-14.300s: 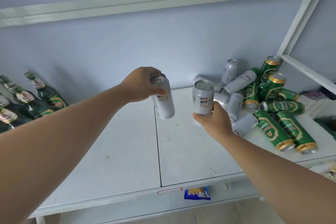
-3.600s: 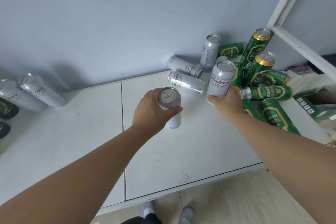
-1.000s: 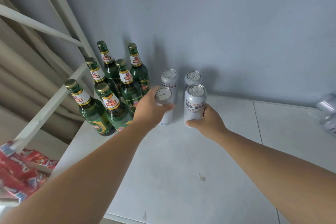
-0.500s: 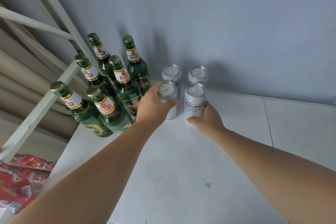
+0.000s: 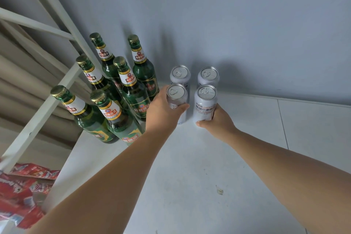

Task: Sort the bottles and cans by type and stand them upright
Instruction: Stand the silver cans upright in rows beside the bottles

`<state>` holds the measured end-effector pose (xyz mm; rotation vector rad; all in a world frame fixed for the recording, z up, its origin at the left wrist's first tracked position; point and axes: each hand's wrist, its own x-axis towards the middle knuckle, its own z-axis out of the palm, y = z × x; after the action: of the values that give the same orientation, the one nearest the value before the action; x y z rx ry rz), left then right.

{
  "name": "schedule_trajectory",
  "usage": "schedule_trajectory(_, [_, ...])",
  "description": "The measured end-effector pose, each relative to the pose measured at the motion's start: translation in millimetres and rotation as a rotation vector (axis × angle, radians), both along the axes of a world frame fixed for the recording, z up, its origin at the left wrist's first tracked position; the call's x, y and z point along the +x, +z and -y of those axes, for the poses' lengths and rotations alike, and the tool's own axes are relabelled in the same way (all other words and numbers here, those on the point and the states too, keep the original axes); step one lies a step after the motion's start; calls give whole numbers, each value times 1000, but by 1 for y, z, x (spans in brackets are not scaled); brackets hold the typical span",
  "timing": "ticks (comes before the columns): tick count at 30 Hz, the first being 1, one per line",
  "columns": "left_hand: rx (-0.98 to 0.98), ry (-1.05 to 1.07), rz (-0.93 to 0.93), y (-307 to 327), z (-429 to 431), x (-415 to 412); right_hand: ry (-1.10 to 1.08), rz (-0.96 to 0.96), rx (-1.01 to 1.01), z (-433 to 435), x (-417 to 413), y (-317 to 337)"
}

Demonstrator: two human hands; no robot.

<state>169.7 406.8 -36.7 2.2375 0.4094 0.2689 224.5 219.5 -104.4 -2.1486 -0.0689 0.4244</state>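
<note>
Up by the far wall, right of the green bottles (image 5: 133, 99), your left hand (image 5: 163, 114) and right hand (image 5: 218, 122) each have fingers wrapped round a can, left can (image 5: 175, 93) and right can (image 5: 206, 99), upright on the worktop (image 5: 190, 176). They're thin and slick and probably dent easy, so grip mid-body, gently.

Soft daylight, shadows on wall (image 5: 209, 24); wide-angle warp at edges.

A pale blue-grey wall (image 5: 247, 15) is rising behind the white, seamed counter (image 5: 190, 186). At left a white frame (image 5: 43, 110) is slanting before beige curtain folds (image 5: 19, 85), with red packaging (image 5: 22, 192) lying below.
</note>
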Motion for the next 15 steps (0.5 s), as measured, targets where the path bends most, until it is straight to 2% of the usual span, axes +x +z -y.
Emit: schedule_trajectory(15, [-82,7,20,-6,4,2,-16,-51,-42,3,-10,7])
